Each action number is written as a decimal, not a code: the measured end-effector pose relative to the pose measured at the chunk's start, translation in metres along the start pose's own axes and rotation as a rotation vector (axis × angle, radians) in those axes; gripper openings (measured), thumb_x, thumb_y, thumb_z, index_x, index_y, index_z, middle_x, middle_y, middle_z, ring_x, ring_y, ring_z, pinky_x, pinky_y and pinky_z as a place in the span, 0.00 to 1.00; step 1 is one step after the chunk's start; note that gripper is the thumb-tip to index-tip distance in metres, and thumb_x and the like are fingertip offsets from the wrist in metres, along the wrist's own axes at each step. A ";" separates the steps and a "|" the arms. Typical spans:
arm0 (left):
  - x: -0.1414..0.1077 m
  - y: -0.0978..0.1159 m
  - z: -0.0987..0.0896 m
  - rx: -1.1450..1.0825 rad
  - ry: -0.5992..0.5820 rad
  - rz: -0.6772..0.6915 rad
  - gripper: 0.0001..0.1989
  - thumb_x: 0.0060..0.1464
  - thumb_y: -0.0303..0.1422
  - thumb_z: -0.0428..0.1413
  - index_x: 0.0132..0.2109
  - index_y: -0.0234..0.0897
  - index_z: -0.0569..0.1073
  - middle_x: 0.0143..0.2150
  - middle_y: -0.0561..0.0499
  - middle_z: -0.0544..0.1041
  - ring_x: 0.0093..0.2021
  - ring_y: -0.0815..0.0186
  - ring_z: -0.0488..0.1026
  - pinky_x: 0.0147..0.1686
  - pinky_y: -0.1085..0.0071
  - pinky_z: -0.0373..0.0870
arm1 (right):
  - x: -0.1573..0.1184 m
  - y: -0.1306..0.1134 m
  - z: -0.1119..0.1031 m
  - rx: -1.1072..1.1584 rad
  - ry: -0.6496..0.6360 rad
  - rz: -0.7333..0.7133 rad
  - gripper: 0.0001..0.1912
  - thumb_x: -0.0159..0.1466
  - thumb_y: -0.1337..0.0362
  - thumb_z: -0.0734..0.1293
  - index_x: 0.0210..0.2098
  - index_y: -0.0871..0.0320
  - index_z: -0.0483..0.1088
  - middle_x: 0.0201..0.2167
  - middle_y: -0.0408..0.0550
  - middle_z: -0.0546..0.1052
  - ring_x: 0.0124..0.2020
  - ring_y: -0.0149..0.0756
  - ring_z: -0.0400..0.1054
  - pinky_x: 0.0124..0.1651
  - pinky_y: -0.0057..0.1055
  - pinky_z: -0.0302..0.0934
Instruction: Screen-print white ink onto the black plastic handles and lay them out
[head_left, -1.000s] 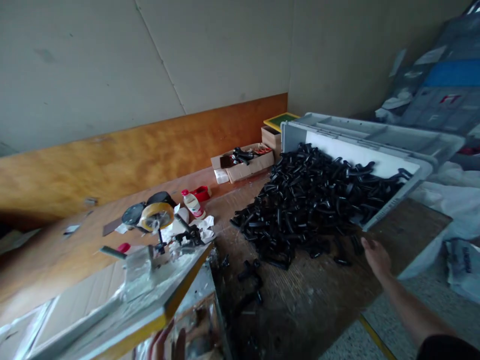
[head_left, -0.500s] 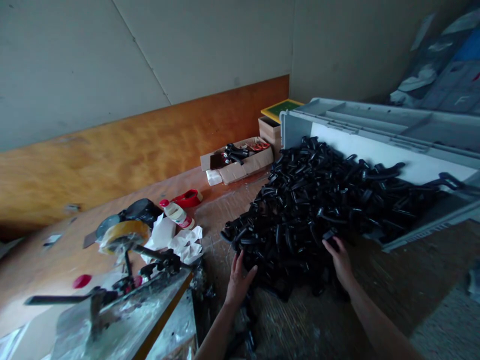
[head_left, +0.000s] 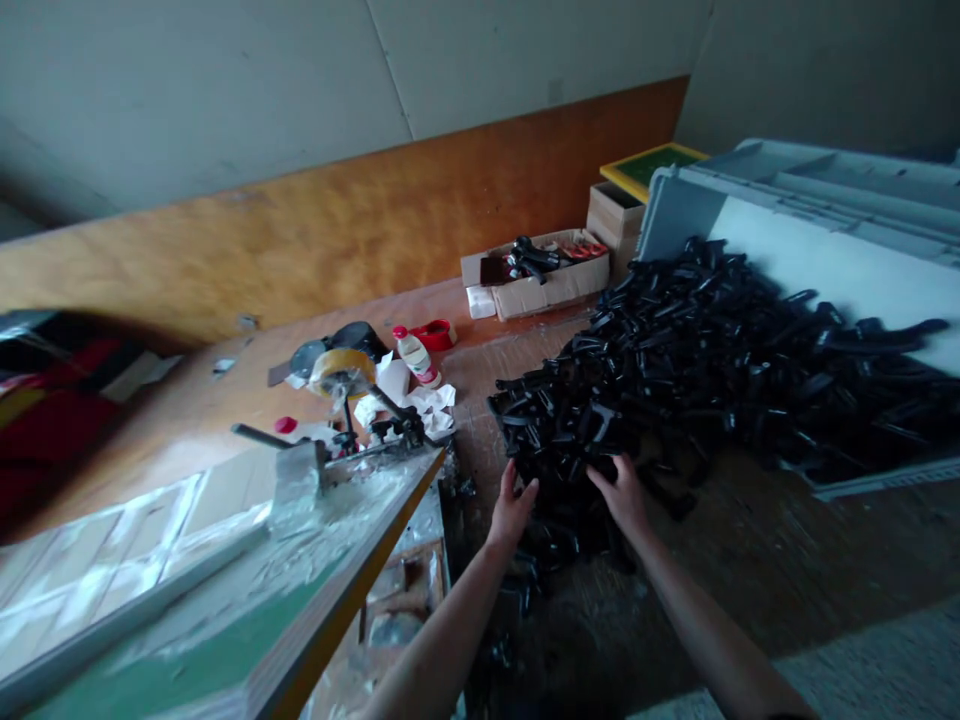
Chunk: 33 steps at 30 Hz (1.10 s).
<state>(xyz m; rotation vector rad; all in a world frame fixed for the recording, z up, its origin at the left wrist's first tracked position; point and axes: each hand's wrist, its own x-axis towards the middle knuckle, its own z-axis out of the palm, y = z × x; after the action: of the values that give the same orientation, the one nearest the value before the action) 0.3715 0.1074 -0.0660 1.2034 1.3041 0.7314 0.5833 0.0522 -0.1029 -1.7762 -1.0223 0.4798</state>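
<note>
A large heap of small black, curved, lever-like parts [head_left: 645, 340] spills out of a grey crate onto the bench. My left hand [head_left: 514, 510] touches the near left side of the heap, thumb and fingers apart. Facing it from the right, my right hand [head_left: 621, 497] has its fingers spread against the parts, some fingertips hidden among them. Between the two hands lies a dense cluster of the parts, and neither hand shows a single part clearly gripped.
The grey crate [head_left: 885, 486] lies on its side at the right. A low cardboard box [head_left: 555, 295] sits behind the heap. Left are a white bottle with a red cap [head_left: 417, 358], a yellow tape roll [head_left: 343, 370], crumpled paper [head_left: 433, 400] and a wood-edged frame [head_left: 352, 570] with clamps.
My right hand has moved in toward my left, bringing parts closer together on the near side of the heap. The camera view has turned left.
</note>
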 end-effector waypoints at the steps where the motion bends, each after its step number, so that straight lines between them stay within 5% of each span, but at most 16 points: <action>1: -0.003 0.000 -0.004 0.019 0.010 -0.011 0.37 0.51 0.44 0.60 0.66 0.41 0.58 0.63 0.41 0.67 0.57 0.57 0.70 0.56 0.61 0.67 | 0.001 -0.007 -0.002 -0.042 -0.035 -0.066 0.22 0.57 0.49 0.66 0.46 0.54 0.69 0.52 0.54 0.69 0.55 0.49 0.63 0.60 0.49 0.55; 7: -0.052 0.016 -0.052 0.141 0.019 0.100 0.24 0.52 0.39 0.60 0.55 0.36 0.72 0.55 0.42 0.74 0.55 0.58 0.70 0.57 0.62 0.64 | 0.011 -0.029 -0.021 -0.289 -0.048 -0.329 0.20 0.59 0.47 0.63 0.36 0.57 0.72 0.53 0.60 0.69 0.57 0.54 0.60 0.61 0.51 0.53; 11: -0.102 0.028 -0.104 0.126 0.079 0.137 0.19 0.55 0.40 0.56 0.51 0.35 0.75 0.47 0.44 0.79 0.48 0.60 0.75 0.51 0.66 0.69 | 0.021 -0.050 -0.033 -0.324 0.033 -0.211 0.26 0.63 0.44 0.55 0.44 0.59 0.68 0.41 0.61 0.74 0.47 0.55 0.67 0.50 0.50 0.61; 14: -0.136 0.027 -0.146 0.045 0.165 0.096 0.17 0.54 0.41 0.56 0.46 0.35 0.77 0.41 0.45 0.80 0.42 0.62 0.76 0.43 0.68 0.72 | 0.009 -0.078 -0.026 -0.298 0.032 -0.124 0.31 0.59 0.42 0.59 0.51 0.59 0.63 0.40 0.60 0.74 0.41 0.54 0.70 0.43 0.47 0.63; 18: -0.167 0.013 -0.208 -0.103 0.281 0.120 0.19 0.52 0.45 0.57 0.43 0.34 0.77 0.43 0.44 0.79 0.41 0.63 0.76 0.39 0.71 0.72 | -0.052 -0.125 0.025 -0.191 -0.285 -0.228 0.25 0.57 0.43 0.66 0.45 0.54 0.64 0.37 0.52 0.75 0.38 0.47 0.71 0.40 0.39 0.64; 21: -0.182 0.001 -0.260 -0.186 0.371 0.101 0.21 0.49 0.47 0.59 0.41 0.32 0.76 0.40 0.44 0.79 0.39 0.63 0.76 0.37 0.70 0.73 | -0.115 -0.164 0.086 -0.132 -0.604 -0.435 0.14 0.64 0.50 0.62 0.37 0.54 0.68 0.36 0.48 0.75 0.40 0.41 0.71 0.45 0.36 0.63; 23: -0.190 -0.005 -0.296 -0.207 0.410 0.090 0.22 0.47 0.47 0.61 0.40 0.32 0.76 0.38 0.44 0.79 0.38 0.63 0.76 0.37 0.70 0.72 | -0.151 -0.187 0.129 -0.132 -0.705 -0.544 0.10 0.66 0.56 0.61 0.37 0.54 0.69 0.37 0.47 0.75 0.41 0.39 0.71 0.46 0.34 0.63; 28: -0.198 -0.013 -0.369 -0.209 0.451 0.098 0.23 0.45 0.49 0.62 0.40 0.33 0.76 0.38 0.44 0.79 0.37 0.64 0.76 0.37 0.70 0.72 | -0.194 -0.220 0.197 -0.385 -0.658 -0.780 0.05 0.65 0.62 0.64 0.34 0.55 0.70 0.35 0.48 0.73 0.42 0.40 0.68 0.47 0.36 0.62; 33: -0.192 0.006 -0.404 -0.182 0.453 0.173 0.24 0.45 0.50 0.61 0.40 0.33 0.76 0.38 0.44 0.79 0.36 0.65 0.76 0.36 0.69 0.72 | -0.195 -0.234 0.204 -0.481 -0.595 -0.832 0.06 0.64 0.63 0.65 0.40 0.56 0.73 0.41 0.50 0.75 0.45 0.40 0.67 0.50 0.36 0.62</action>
<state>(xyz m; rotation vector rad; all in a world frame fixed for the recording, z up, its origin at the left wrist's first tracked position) -0.0500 0.0280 0.0603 1.0446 1.4703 1.2757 0.2295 0.0430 -0.0070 -1.4169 -2.3076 0.2285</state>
